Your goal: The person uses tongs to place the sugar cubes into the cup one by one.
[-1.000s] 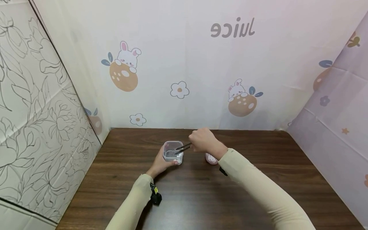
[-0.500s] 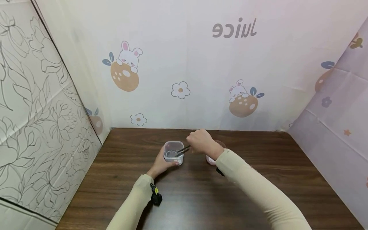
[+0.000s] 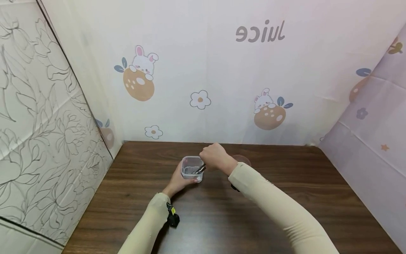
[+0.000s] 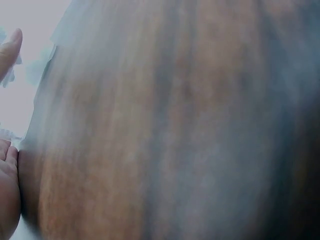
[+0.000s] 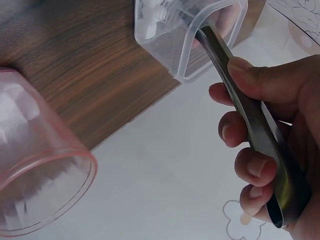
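Note:
A clear square container [image 3: 192,169] stands toward the back of the table, and my left hand [image 3: 178,180] grips it from the left side and front. White pieces [image 5: 150,22] lie in its bottom in the right wrist view. My right hand [image 3: 217,157] holds metal tongs [image 5: 240,107] between thumb and curled fingers, their tips down inside the container. What the tips touch cannot be made out. In the left wrist view only part of the left hand [image 4: 7,195] shows, beside the blurred container.
A pink transparent cup [image 5: 45,150] with whitish contents stands right of the container, mostly behind my right wrist in the head view. The brown wooden table [image 3: 203,225] ends at a printed curtain [image 3: 222,116] at the back.
My right hand has moved left and closer to the container, bringing the tongs further over and into it. The left hand has kept its grip in place.

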Demonstrator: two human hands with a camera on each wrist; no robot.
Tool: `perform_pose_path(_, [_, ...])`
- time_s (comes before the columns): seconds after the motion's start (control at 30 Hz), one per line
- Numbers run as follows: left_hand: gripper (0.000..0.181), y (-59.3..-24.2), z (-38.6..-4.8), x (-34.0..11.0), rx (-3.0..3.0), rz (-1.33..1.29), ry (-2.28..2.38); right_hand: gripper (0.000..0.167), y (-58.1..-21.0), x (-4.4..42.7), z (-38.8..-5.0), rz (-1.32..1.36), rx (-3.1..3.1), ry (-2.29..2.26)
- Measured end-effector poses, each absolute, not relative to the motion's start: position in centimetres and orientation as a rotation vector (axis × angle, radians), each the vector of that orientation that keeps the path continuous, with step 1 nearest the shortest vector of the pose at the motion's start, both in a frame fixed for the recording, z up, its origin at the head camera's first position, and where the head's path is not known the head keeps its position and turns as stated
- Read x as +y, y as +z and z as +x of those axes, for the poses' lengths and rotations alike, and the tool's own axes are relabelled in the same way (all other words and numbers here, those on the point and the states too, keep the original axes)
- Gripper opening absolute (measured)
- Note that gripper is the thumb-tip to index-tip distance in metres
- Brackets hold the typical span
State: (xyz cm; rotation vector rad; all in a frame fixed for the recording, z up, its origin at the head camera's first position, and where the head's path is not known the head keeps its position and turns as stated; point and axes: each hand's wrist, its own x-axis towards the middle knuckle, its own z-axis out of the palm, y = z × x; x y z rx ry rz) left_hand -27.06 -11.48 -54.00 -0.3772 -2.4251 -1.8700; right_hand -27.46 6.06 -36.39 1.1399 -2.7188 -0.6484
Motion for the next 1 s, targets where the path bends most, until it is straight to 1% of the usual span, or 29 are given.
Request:
perform_pose_path(0.27, [0.102,-54.1,-27.0,-11.5,-2.420,-0.404,-1.867,0.016,-36.2,5.2,-27.7,1.106,-2.821,-0.673])
perform_pose_path(0.5, [0.101,-54.0,-27.0,-11.6,-2.420,-0.424,-1.856,0.018,-36.1,4.7,-28.0,1.068,-2.857,-0.668])
perform_pose_path(0.7, [0.102,-54.0,-27.0,-11.5,-2.414,-0.408,-1.866,0.012,-36.2,4.9,-27.9,1.093,-2.801,-0.654])
perform_pose_path(1.0, [0.102,-54.0,-27.1,-11.5,-2.397,-0.408,-1.872,0.023,-35.8,5.1,-27.9,1.054,-2.855,-0.653])
